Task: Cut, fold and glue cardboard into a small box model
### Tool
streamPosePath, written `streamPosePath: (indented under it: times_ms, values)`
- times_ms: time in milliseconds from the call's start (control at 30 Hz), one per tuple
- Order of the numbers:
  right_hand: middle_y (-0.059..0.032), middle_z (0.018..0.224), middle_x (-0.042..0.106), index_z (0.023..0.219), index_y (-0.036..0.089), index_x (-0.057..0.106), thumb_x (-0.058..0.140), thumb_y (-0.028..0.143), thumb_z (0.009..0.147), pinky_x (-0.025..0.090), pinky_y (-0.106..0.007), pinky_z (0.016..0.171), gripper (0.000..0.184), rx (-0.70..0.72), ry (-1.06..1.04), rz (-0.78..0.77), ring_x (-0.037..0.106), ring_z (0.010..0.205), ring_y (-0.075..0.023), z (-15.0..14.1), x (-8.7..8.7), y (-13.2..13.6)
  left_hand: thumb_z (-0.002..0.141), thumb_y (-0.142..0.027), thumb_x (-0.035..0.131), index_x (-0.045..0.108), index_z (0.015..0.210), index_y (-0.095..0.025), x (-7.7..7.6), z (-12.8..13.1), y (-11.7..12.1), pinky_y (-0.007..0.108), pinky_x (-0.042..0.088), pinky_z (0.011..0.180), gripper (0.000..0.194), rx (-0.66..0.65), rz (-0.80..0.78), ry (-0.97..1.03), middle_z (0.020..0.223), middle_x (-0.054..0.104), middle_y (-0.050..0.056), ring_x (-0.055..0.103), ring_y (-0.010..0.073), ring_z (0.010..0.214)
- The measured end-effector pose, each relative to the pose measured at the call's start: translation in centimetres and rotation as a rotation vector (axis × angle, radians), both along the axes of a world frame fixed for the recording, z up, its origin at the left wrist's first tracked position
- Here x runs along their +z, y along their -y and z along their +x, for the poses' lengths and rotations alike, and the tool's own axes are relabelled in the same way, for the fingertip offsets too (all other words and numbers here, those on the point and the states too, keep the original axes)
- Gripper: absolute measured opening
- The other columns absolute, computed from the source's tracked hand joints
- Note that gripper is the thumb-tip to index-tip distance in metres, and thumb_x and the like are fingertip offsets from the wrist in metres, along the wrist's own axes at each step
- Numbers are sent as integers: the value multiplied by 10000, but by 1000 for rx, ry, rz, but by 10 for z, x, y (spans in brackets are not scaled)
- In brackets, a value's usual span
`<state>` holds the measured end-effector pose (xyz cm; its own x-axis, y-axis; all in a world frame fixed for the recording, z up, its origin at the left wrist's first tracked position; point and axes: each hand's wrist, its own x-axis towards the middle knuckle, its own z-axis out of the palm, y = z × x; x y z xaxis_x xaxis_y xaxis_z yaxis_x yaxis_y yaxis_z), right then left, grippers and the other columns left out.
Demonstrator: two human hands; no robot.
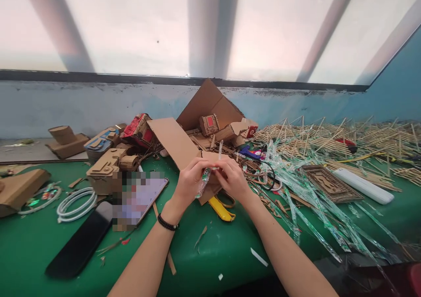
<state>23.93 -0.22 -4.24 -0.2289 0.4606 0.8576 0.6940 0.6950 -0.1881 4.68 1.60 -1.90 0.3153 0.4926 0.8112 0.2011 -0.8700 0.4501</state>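
Both my hands meet above the green table (230, 249), fingers pinched together. My left hand (190, 181) and my right hand (233, 179) hold a thin clear plastic wrapper (204, 181) between them; its crinkled end hangs down by my left palm. A slim stick (220, 149) rises from between my fingertips. A black bracelet (167, 223) circles my left wrist. Right under the hands lie a flat cardboard sheet (174, 141) and a yellow utility knife (221, 209).
A phone (144, 198) and a black device (80, 242) lie at left beside white tubing coils (74, 203). Cardboard models (108, 165) and an open box (210, 106) crowd the back. Bundles of sticks (329, 141) and empty clear wrappers (315, 205) cover the right side.
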Motion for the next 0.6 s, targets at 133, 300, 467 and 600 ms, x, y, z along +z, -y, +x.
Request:
streamPosePath:
  times_ms: [133,300,467,600]
  values:
    - [-58,908,756,1066,253,687,585,249,1064,573,-354,774,102,-45,-87,94,705,839,-227,6,-3,-3,1044,-188,578,711,1230,-272,-2,2,2,336,629,994,243,69,39,8,1206,773,83,759,200,1148]
    - [-132,1058,782,1175,219,740,497,372,1091,589,-455,905,298,-423,-372,13,720,970,-289,57,-8,-10,1070,-169,486,695,1173,-254,-2,-14,-4,381,605,1033,248,338,107,111,1169,755,86,736,211,1155]
    - [-260,1536,618,1629,112,488,412,389,1094,461,-677,1166,607,-763,-509,-22,566,1437,-431,97,-10,-16,1068,-223,491,655,1214,-229,-16,-34,-18,461,588,1076,219,568,7,137,1301,659,137,647,264,1288]
    - [-151,1661,531,1694,282,372,457,451,1114,470,-575,1228,610,-326,-292,23,537,1515,-326,73,-8,-17,1040,-233,542,626,1277,-229,-31,-30,-28,518,560,1125,252,606,-43,99,1388,608,161,597,307,1377]
